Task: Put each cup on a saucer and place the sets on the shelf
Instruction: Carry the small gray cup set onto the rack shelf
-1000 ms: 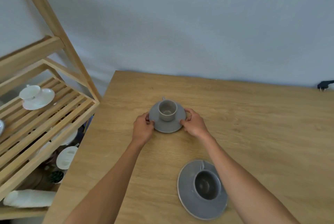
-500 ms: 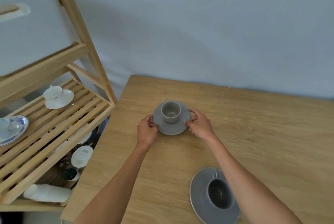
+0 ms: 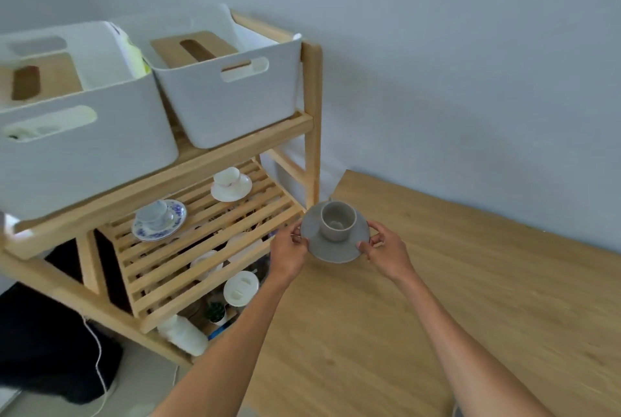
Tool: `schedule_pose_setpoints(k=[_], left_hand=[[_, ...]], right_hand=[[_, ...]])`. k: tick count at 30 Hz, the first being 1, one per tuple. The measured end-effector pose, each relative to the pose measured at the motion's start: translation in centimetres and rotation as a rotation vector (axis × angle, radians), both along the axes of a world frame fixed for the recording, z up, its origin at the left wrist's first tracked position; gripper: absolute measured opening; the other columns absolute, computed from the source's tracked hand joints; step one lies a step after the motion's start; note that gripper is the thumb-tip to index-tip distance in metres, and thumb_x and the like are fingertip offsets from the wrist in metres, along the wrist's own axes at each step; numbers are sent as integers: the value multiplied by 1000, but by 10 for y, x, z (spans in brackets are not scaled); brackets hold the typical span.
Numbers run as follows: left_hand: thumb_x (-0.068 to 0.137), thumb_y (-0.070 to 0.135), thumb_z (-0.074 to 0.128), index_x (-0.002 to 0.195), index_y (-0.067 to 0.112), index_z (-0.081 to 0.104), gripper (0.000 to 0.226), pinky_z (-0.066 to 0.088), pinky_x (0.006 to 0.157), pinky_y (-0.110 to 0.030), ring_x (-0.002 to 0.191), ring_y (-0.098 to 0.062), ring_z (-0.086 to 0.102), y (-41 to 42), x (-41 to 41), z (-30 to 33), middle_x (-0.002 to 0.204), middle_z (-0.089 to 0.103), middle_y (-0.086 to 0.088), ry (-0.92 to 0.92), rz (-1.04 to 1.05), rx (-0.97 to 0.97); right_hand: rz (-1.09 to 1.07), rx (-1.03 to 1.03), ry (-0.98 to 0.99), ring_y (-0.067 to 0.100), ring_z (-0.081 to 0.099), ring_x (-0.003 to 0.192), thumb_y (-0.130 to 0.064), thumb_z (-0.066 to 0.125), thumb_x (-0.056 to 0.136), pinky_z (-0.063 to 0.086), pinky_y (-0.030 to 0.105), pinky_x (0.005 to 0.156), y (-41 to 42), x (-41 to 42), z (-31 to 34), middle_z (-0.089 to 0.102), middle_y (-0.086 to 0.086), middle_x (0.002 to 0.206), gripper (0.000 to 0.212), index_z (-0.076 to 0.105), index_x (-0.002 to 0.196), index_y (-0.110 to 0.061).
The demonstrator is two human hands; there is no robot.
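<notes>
A light grey cup stands upright on a grey saucer, held in the air over the table's left corner, close to the shelf. My left hand pinches the saucer's left rim and my right hand pinches its right rim. On the slatted middle shelf of the wooden rack stand a white cup on a white saucer and a cup on a blue-patterned saucer. The second grey cup and saucer are out of view.
Two white bins fill the top shelf. The rack's right post stands just left of the wooden table. White lids, a bottle and a small plant sit on the lower level. A dark bag and white cable lie on the floor.
Both hands lifted the grey cup and saucer off the table and carried them left toward the shelf. The view swung left, showing the bins and losing the second grey set.
</notes>
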State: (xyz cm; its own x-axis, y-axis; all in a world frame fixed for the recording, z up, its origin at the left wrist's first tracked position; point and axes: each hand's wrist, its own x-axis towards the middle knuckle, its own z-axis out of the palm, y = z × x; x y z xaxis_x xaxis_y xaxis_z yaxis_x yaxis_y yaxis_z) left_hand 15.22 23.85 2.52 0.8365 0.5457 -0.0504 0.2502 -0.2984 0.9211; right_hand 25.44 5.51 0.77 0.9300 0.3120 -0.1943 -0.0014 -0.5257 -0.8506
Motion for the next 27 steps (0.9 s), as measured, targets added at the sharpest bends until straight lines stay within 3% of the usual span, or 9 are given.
schedule_pose_setpoints(k=[4,6,8,11,14,17,20,23,27], left_hand=[[93,-1,52,108,28,66,36,49,61,-15,81,-7,62,49,-11,-11,87,64,14,37,72,5],[92,2,52,111,28,65,34,48,64,-23,86,-15,63,72,-15,-18,93,64,5,66,112,8],[91,3,53,117,23,66,35,47,69,-26,92,-20,63,95,-18,-27,97,65,1,90,143,35],[90,1,55,116,16,68,33,51,76,-32,91,-22,63,124,-20,-37,91,65,2,111,187,51],[90,0,56,113,18,67,32,49,73,-32,88,-18,62,151,-17,-46,91,65,5,134,203,62],[90,-3,55,111,13,67,29,44,69,-27,78,-10,58,170,-12,-58,89,63,3,165,215,80],[88,0,58,108,10,68,24,45,64,-23,82,-14,62,189,-6,-75,93,69,-2,194,194,124],[87,2,58,103,14,70,24,49,67,-26,88,-20,64,206,-1,-89,94,70,-4,223,138,173],[91,-2,54,100,16,66,23,43,64,-13,89,-18,58,219,7,-102,100,62,-5,259,51,170]], right_hand=[[87,-26,-2,28,69,88,-20,73,90,46,26,74,53,-1,-3,71,14,92,60,50,146,-17],[132,-49,-3,20,64,86,-21,70,93,42,11,66,78,-1,-6,68,9,87,59,48,147,-18],[179,-66,-11,15,59,84,-21,68,94,41,8,64,103,-2,-9,64,5,86,58,46,148,-18],[224,-78,4,9,57,75,-18,65,97,42,22,73,136,0,-17,61,1,81,56,45,149,-17],[251,-90,53,7,59,75,-13,60,99,45,27,77,166,3,-29,62,-1,80,53,44,149,-19],[256,-104,70,16,65,90,-8,55,101,45,25,79,191,4,-39,67,4,100,49,44,148,-18],[236,-148,80,27,61,120,-11,55,101,48,32,94,212,8,-53,63,11,132,54,39,153,-17],[259,-235,52,31,61,120,-18,55,102,51,41,99,223,11,-65,64,12,131,56,36,154,-19],[272,-297,33,32,59,123,-21,56,101,51,46,101,233,16,-78,63,10,134,54,39,152,-18]])
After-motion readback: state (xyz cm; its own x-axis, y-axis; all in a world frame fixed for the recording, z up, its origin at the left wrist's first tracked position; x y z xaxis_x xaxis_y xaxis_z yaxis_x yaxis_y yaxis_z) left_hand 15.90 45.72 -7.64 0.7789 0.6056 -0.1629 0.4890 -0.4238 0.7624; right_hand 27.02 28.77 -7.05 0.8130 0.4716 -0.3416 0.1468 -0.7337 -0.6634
